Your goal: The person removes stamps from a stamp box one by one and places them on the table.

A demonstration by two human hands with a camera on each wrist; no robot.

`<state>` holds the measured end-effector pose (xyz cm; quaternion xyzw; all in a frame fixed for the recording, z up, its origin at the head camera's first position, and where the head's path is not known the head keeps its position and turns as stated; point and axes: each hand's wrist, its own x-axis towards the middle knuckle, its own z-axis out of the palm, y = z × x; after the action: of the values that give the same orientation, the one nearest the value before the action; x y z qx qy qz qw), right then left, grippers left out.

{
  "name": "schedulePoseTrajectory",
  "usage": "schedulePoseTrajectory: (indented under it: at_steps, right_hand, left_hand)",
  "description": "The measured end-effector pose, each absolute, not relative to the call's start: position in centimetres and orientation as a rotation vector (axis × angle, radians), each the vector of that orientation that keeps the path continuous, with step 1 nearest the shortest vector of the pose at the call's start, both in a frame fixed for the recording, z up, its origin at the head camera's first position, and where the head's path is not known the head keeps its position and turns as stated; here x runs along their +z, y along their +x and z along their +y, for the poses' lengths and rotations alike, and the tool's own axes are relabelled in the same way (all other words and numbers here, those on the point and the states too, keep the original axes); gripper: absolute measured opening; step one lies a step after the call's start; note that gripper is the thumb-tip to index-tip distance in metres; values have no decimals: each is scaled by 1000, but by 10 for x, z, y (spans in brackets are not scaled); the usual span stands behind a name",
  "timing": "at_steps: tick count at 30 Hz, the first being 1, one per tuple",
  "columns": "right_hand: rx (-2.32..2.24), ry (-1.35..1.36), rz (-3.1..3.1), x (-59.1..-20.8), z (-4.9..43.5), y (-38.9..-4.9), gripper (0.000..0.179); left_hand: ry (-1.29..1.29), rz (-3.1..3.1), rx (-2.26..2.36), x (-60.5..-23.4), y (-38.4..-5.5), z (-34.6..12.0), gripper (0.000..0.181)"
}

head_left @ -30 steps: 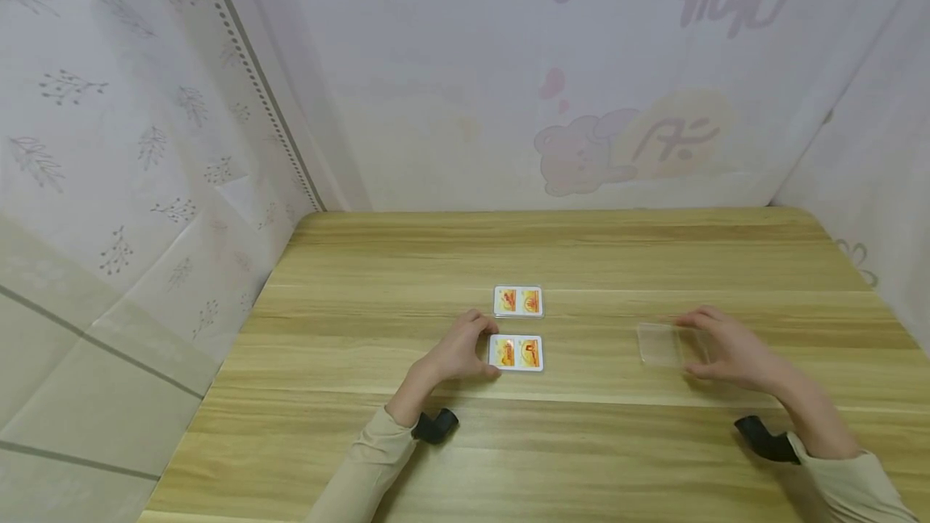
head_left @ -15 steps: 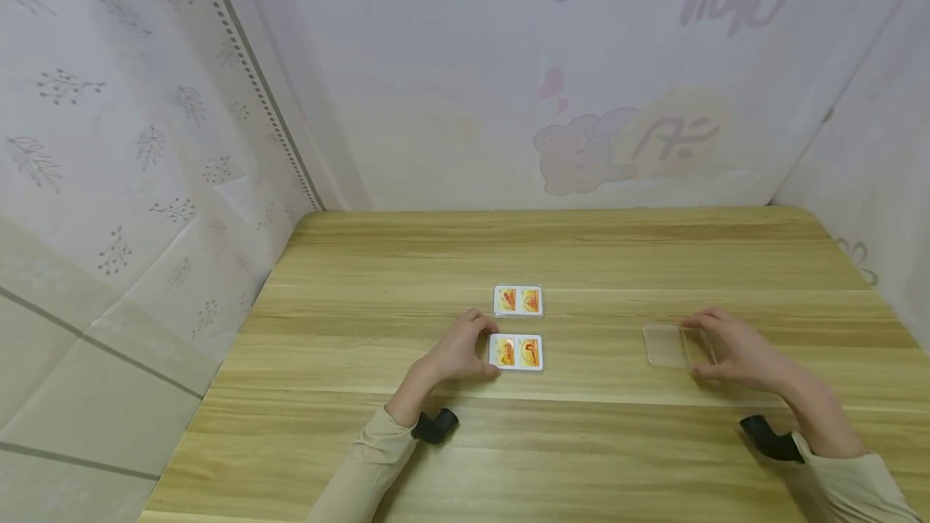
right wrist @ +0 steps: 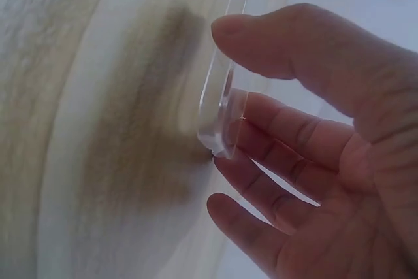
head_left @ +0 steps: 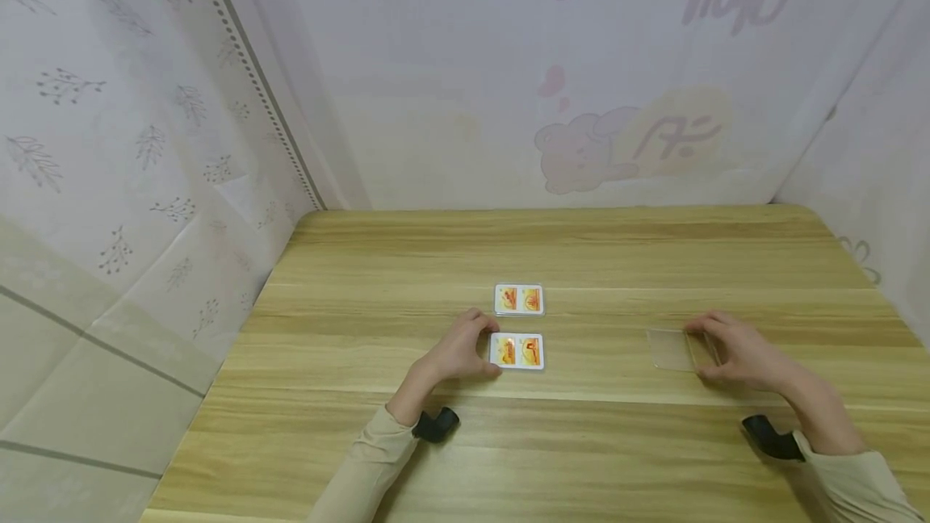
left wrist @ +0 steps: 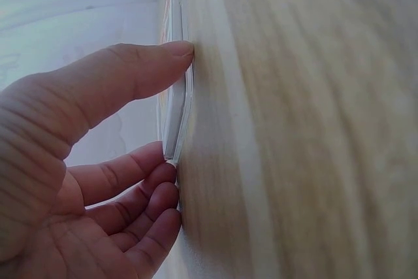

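Observation:
My left hand [head_left: 459,348] holds the left end of a flat clear case [head_left: 517,351] with two orange stamp-like pictures on a white card. In the left wrist view, the thumb lies on one long edge of this case [left wrist: 175,106] and the fingers are at the opposite edge; it lies at the wood surface. At the right, my right hand [head_left: 744,353] pinches a thin clear plastic cover [head_left: 670,349] by its edges. The right wrist view shows the transparent cover [right wrist: 215,102] between thumb and fingers, a little off the table, with a shadow beneath.
A second, similar clear case [head_left: 519,299] with two orange pictures lies just beyond the first. Everything is on a wood-grain table [head_left: 596,458]. Pale printed curtains [head_left: 436,87] stand along the back and sides.
My right hand has moved slightly to the right with the clear cover. The left hand and both picture cases stay in place.

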<state>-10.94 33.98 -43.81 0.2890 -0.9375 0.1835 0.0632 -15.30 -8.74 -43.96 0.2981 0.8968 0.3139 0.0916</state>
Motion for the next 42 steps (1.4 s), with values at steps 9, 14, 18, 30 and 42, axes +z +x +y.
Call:
schedulePoseTrajectory:
  at_steps: [9,14,18,30,42]
  right_hand:
    - [563,840,-2873,-437,340,-108,59]
    - [566,804,-2909,-436,339,-108,60]
    - [592,794,-2915,-437,339,-108,60]
    - [562,821,-2857,-435,336,-109,66]
    - [588,907,-2741,-425,316,-111,60]
  left_hand:
    - [889,2657,944,-440,-153,-88,51]
    - [882,2654,942,-440,-153,-88,51]
    - [891,2653,945,-440,-153,-88,51]
    - [889,2640,971,-440,-153,-88,51]
    - [878,2642,952,-441,-153,-89,51]
